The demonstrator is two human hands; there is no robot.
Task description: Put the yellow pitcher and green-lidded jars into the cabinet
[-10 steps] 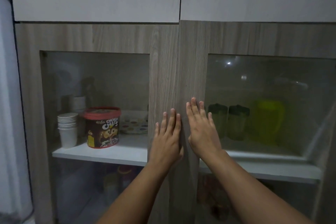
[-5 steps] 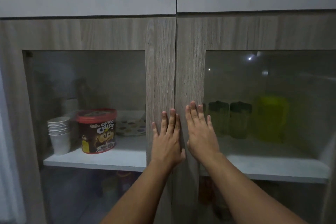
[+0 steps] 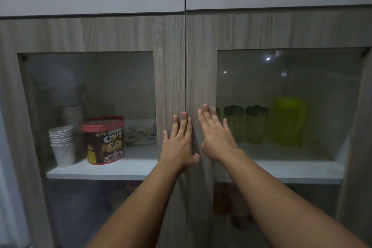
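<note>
Both hands flat on the shut cabinet

While the wood-grain, glass-paned cabinet (image 3: 169, 66) stands shut, its white shelf (image 3: 302, 169) holds the translucent yellow plastic pitcher (image 3: 288, 121) beside two green-lidded jars (image 3: 246, 124). Left hand (image 3: 179, 145) and right hand (image 3: 216, 137) lie open-palmed on the doors, holding nothing.

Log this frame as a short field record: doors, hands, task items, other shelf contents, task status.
doors: both cabinet doors shut
left hand: flat on the left door, holding nothing
right hand: flat on the right door, holding nothing
yellow pitcher: on the right shelf behind glass
green-lidded jars: beside the pitcher, toward the centre
other contents: Choco Chips tub, stacked paper cups, left shelf
status: items appear stored
</note>
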